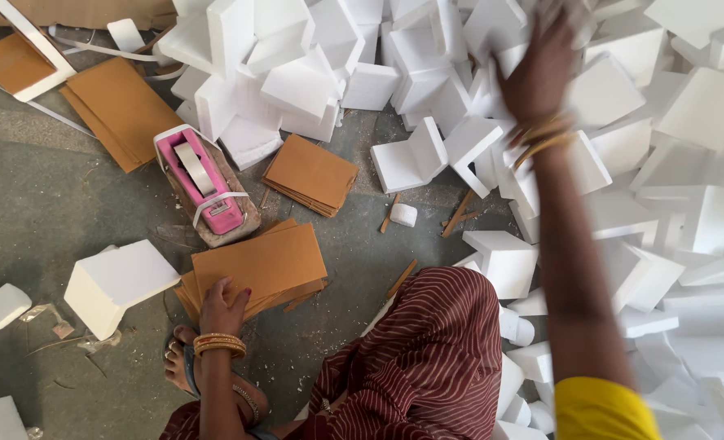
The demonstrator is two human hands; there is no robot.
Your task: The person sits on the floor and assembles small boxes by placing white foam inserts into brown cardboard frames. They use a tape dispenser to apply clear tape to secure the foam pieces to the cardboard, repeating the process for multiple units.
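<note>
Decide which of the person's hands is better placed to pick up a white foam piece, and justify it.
Probably the right hand: it is stretched out over the foam pile. The left hand rests on the brown card stack, away from the pile.

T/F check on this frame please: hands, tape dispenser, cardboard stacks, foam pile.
1. The left hand rests on a stack of brown cardboard sheets. True.
2. The right hand is pressing on the tape dispenser. False: it reaches up into the pile of white foam pieces, well away from the pink tape dispenser.
3. The tape dispenser lies on the floor between cardboard stacks. True: one stack lies left of it, a smaller one right.
4. The foam pieces are blue. False: they are white.
5. Both wrists carry bangles. True.
</note>
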